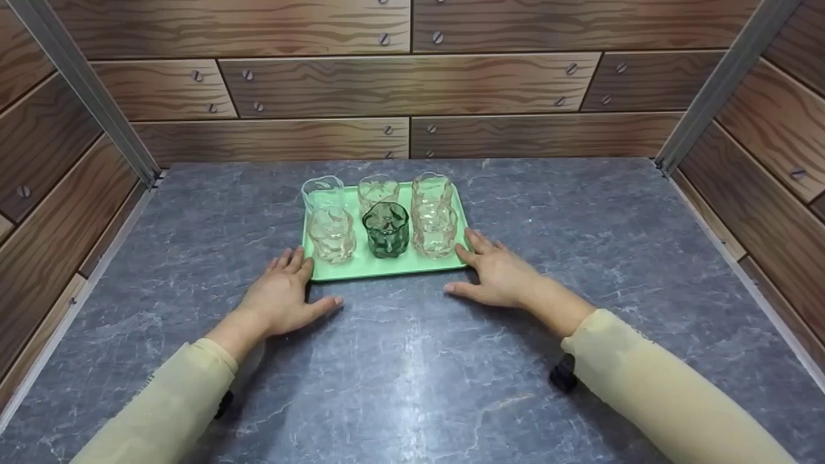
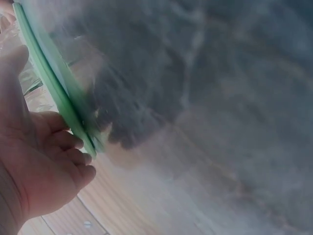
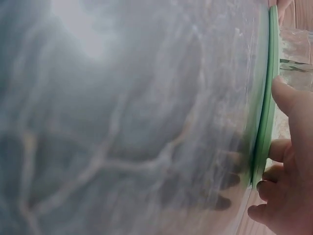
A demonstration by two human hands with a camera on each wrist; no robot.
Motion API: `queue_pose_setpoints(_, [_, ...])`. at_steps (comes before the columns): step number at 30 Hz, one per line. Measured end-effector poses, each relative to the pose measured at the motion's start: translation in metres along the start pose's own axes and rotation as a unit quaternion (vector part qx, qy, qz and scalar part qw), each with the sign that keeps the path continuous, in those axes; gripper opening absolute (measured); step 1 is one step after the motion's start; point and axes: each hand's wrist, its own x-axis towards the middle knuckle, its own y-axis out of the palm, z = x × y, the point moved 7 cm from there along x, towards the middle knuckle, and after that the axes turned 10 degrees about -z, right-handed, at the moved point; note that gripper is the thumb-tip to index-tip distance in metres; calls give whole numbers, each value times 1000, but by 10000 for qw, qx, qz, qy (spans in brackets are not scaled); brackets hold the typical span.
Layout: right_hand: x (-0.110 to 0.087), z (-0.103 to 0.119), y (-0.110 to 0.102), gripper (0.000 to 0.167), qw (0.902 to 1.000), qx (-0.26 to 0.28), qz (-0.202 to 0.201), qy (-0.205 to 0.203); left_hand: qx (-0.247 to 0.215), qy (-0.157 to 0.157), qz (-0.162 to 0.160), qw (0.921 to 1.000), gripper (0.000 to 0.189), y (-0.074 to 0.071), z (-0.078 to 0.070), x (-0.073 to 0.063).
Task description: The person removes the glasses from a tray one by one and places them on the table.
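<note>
A light green tray (image 1: 387,265) lies on the table, with several wavy-sided drinking glasses standing on it in two rows. In the front row a dark green glass (image 1: 387,232) stands between a clear glass (image 1: 332,237) and a pinkish clear glass (image 1: 435,232). At the tray's front left corner is my left hand (image 1: 281,298), its fingers extended along the edge and the thumb spread out toward the middle. My right hand (image 1: 501,274) is at the front right corner, fingers against the side edge and thumb apart. In both wrist views the fingertips meet the tray's green rim (image 2: 51,81).
The grey marbled table (image 1: 412,374) is bounded by a wood-patterned back wall (image 1: 412,84) and side walls with metal corner posts (image 1: 90,90). Behind the front glasses stand a bluish clear glass (image 1: 323,192) and two more clear ones. Each wrist carries a black strap (image 1: 564,372).
</note>
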Motion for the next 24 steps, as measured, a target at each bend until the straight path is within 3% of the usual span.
queue_pose_setpoints(7, [-3,0,2,106,9997,196,-44,162,250,216,12,9995,109,1,-2,2])
queue_pose_setpoints(13, [-6,6,0,111,9998,194,10,-42,366,337,-42,9988,109,-1,-4,1])
queue_pose_setpoints(24, [-28,9,2,108,9989,443,66,-138,480,598,-64,9970,108,-1,-12,-13])
